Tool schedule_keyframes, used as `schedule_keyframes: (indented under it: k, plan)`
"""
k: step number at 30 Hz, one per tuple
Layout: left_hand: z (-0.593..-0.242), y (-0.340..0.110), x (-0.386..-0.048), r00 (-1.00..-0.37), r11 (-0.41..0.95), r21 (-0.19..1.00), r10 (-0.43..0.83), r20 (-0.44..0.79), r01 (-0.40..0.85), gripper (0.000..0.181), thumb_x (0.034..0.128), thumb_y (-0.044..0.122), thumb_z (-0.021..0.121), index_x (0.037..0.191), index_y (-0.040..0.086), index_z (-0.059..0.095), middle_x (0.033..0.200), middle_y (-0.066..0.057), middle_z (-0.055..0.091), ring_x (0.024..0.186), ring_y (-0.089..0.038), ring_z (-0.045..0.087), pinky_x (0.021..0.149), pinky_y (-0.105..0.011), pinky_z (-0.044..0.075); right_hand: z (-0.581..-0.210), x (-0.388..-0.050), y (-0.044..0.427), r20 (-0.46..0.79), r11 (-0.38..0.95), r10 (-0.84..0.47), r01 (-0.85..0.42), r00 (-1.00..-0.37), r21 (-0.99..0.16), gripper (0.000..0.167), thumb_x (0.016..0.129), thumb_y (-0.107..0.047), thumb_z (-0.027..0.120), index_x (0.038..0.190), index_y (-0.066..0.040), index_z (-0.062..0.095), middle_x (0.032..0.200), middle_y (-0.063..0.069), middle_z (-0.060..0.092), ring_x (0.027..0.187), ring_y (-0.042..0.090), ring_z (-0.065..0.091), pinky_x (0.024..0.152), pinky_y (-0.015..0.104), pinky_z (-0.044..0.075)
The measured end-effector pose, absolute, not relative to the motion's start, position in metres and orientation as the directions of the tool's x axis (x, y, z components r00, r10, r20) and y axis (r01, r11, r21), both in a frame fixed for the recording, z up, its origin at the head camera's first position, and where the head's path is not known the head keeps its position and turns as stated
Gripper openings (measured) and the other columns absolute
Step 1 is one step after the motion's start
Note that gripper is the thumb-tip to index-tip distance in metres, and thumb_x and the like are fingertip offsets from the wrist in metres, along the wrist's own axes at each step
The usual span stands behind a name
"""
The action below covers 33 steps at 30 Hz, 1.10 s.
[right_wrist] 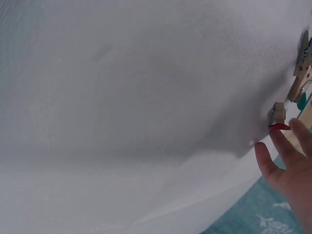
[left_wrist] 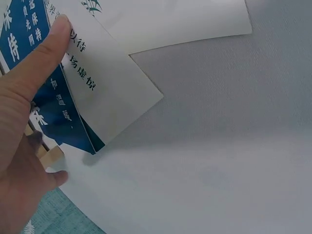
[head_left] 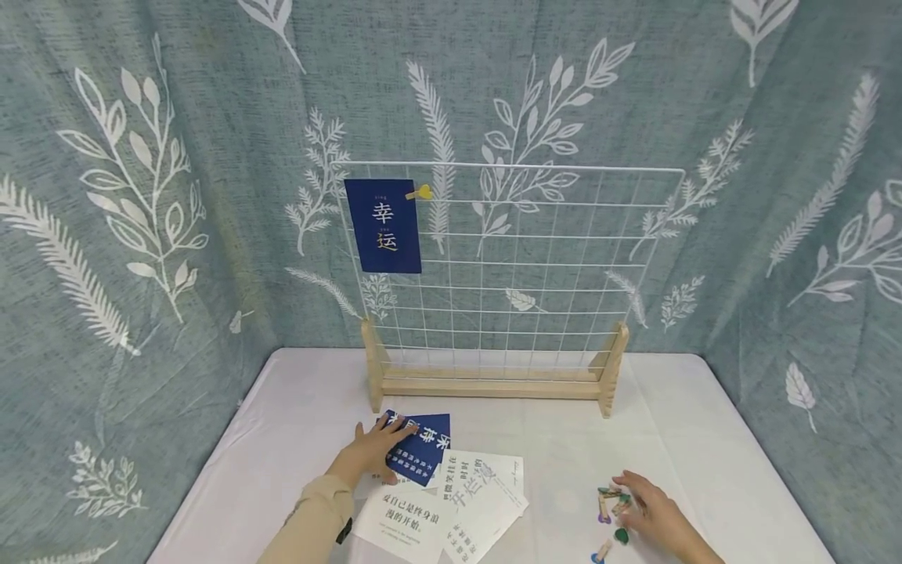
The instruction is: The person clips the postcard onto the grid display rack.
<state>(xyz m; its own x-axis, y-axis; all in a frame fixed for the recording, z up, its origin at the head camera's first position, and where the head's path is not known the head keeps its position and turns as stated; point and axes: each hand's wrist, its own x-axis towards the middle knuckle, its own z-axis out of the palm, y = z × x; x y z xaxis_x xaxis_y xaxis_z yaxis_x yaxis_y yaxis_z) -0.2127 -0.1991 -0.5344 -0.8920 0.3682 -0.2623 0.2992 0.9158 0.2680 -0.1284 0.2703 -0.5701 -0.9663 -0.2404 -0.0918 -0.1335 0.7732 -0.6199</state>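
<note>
My left hand [head_left: 368, 454] rests with spread fingers on blue cards with white lettering [head_left: 431, 440]. In the left wrist view, the thumb lies over the edges of a blue card [left_wrist: 53, 105] and a white card [left_wrist: 114, 92]. More white printed cards [head_left: 405, 521] lie overlapped in front of it. On the right, my right hand [head_left: 658, 517] is beside a small group of wooden clothespins [head_left: 604, 507] with coloured ends. Its fingertips touch a red-ended clothespin [right_wrist: 279, 114] in the right wrist view, the fingers nearly straight.
Behind the cards stands a white wire grid [head_left: 521, 266] on a wooden base [head_left: 489, 388]. A blue card [head_left: 384, 251] hangs at its upper left from a yellow clothespin [head_left: 421, 192]. Leaf-patterned curtains [head_left: 155, 204] surround the white table [head_left: 676, 439].
</note>
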Motion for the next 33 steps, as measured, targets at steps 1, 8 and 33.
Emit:
schedule_keyframes:
  k: [1,8,33]
  plan:
    - [-0.536,-0.199,-0.213,-0.894,0.916,0.259,0.371,-0.25,0.307,0.092,0.0619,0.024,0.086,0.142,0.014,0.04,0.152,-0.017,0.03,0.141,-0.044,0.02,0.106,-0.073,0.015,-0.571,-0.128,0.27,-0.097,0.779,-0.254,-0.144,-0.962,-0.61,0.055,0.076,-0.021,0.076,0.122,0.001,0.055,0.132,0.036,0.045,0.119,0.054,0.045,0.092,0.059,0.045]
    - [-0.539,-0.19,-0.216,-0.887,0.901,0.207,0.42,-0.193,0.382,0.102,0.0536,0.022,0.089,0.143,0.016,0.039,0.153,-0.013,0.03,0.142,-0.04,0.021,0.109,-0.069,0.016,-0.575,-0.123,0.267,-0.056,0.835,-0.231,-0.168,-0.971,-0.523,0.056,0.074,-0.027,0.077,0.12,-0.004,0.058,0.128,0.031,0.052,0.112,0.051,0.05,0.086,0.068,0.042]
    - [-0.545,-0.194,-0.22,-0.909,0.922,0.177,0.375,-0.184,0.345,0.097,0.0538,0.026,0.089,0.137,0.005,0.043,0.14,-0.018,0.044,0.13,-0.038,0.041,0.106,-0.065,0.029,-0.57,-0.13,0.239,0.04,0.91,-0.078,-0.088,-0.996,-0.405,0.016,0.072,-0.006,0.076,0.082,-0.006,0.064,0.088,0.011,0.065,0.075,0.023,0.063,0.068,0.041,0.055]
